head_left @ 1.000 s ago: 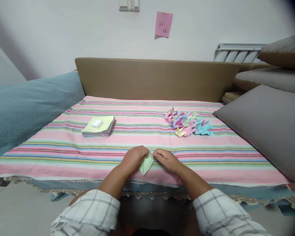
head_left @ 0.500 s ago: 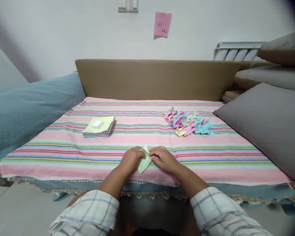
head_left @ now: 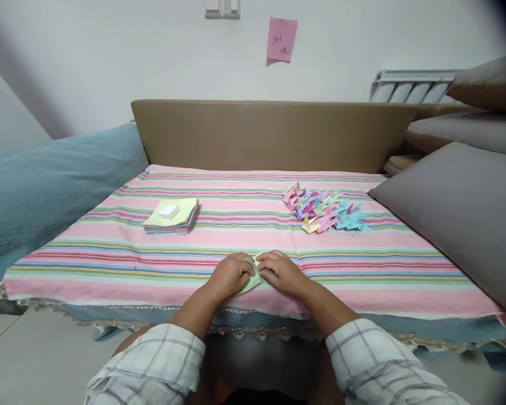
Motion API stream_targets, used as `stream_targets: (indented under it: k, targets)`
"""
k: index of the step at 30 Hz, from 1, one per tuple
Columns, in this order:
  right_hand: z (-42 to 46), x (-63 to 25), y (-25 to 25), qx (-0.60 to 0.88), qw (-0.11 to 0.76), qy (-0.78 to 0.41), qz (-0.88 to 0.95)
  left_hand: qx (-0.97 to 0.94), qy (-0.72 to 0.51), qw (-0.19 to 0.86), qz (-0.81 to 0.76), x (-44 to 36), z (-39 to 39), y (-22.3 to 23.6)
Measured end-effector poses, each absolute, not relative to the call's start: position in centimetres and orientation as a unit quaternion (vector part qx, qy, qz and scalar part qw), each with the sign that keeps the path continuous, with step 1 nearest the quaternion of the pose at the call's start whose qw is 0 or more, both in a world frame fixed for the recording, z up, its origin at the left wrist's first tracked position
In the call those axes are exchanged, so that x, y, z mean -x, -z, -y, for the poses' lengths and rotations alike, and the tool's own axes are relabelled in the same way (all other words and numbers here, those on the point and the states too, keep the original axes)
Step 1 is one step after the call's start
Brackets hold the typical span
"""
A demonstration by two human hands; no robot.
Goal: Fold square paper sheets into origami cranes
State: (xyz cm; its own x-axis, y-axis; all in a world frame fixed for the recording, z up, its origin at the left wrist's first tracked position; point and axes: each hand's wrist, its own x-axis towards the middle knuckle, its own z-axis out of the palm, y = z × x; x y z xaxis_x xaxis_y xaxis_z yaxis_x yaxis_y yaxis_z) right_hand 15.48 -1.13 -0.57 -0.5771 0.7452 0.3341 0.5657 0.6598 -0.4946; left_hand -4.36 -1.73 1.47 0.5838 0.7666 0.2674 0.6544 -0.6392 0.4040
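Note:
A light green piece of folded paper (head_left: 252, 283) is between my two hands, close to the front of the striped cloth. My left hand (head_left: 230, 275) is closed on it, thumb on top, and covers much of the sheet. At the paper's right edge, my right hand (head_left: 281, 272) has its fingers bent and drawn together on the paper's side. The fingers hide the upper part of the fold. Beyond my right hand lies a cluster of folded paper cranes (head_left: 320, 211) in pink, purple, green, yellow and blue.
A stack of coloured paper (head_left: 185, 220) with a small white block (head_left: 169, 211) on top lies to the left. The striped cloth (head_left: 236, 191) covers the seat. A grey cushion (head_left: 459, 214) borders the right side, a blue-covered armrest (head_left: 67, 174) the left.
The green paper has been turned and pressed flatter; its upright point no longer shows. My left thumb has shifted over the sheet, and my right fingers have come in against its edge.

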Motion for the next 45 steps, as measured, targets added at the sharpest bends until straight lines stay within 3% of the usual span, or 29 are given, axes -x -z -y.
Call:
stream_targets:
  k: [18,24,31,45]
  targets:
    - [1.0,-15.1,0.9,0.398,0.282,-0.166,0.857,-0.861,-0.215,0.101,-0.451,3.9,2.4,-1.2]
    - [1.6,-14.9,0.3,0.400,0.237,-0.151,0.872,-0.856,-0.253,0.022,-0.451,4.3,2.1,-1.5]
    - [2.0,-14.3,0.3,0.447,0.250,-0.111,0.851,-0.831,-0.218,-0.047,-0.510,4.5,3.2,-2.6]
    - [2.1,-14.1,0.6,0.443,0.229,-0.113,0.859,-0.806,-0.174,0.064,-0.562,4.6,2.8,-1.2]
